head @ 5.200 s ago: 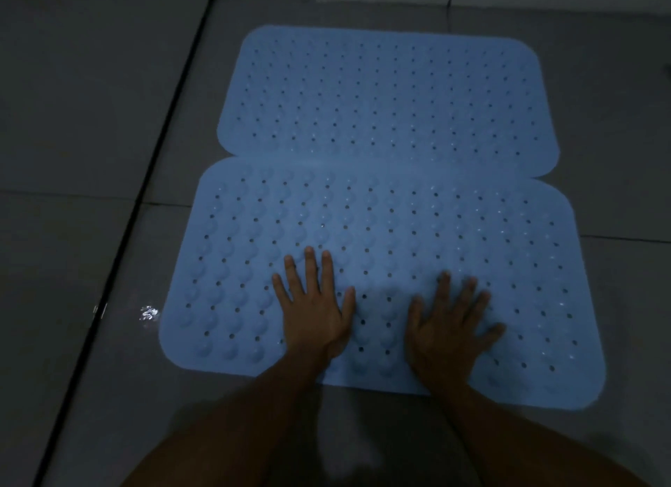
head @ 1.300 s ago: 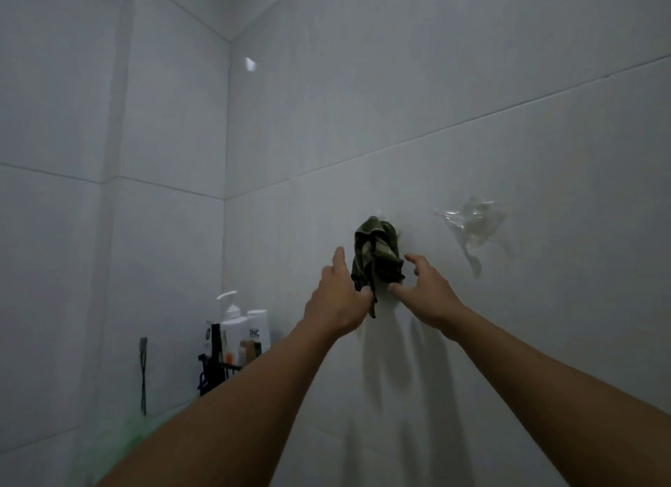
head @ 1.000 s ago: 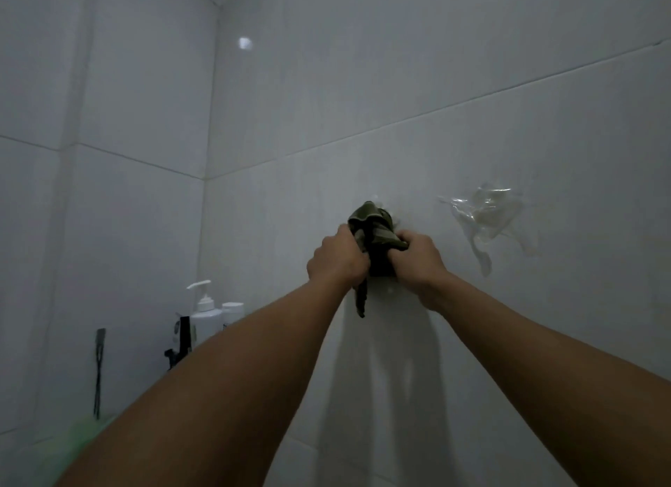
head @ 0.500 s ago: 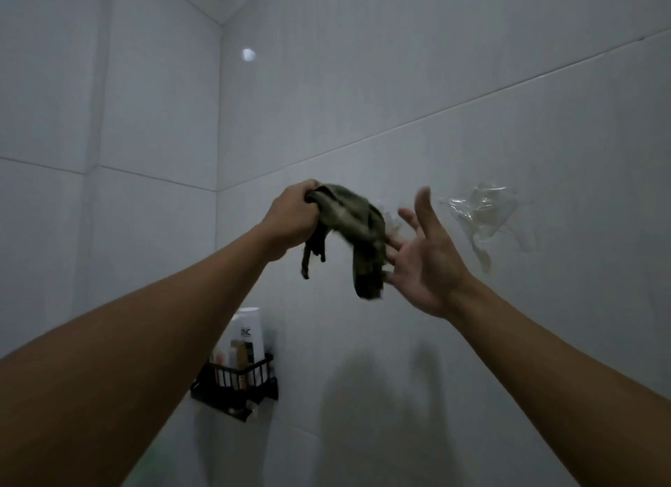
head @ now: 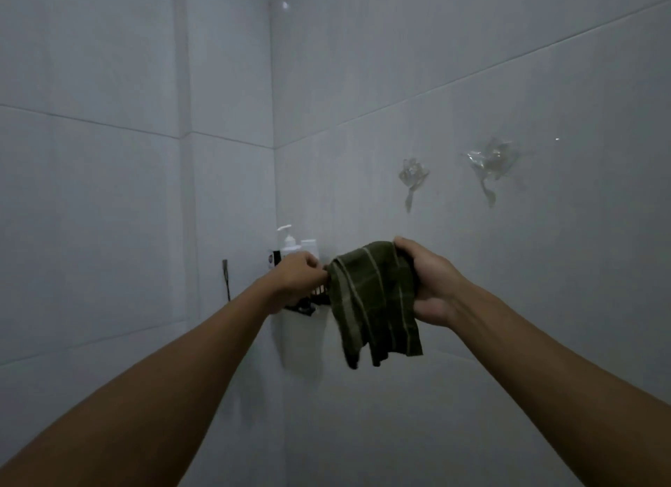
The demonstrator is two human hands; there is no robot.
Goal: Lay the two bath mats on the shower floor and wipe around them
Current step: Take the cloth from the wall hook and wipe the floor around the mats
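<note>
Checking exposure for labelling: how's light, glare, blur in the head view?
Head view: dim, bluish-grey; small bright glint high on the wall tiles; wide-angle bends grout lines; green cloth, left hand and right hand readable, slightly soft; clear hooks low-contrast.

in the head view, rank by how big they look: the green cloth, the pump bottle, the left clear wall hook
1. green cloth, though it is nearest the camera
2. pump bottle, partly hidden by the left hand
3. left clear wall hook, close to the bottle

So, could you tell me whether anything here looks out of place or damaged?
Nothing stands out. Both hands hold the green cloth in front of the tiled wall; two clear hooks hang bare.
</note>
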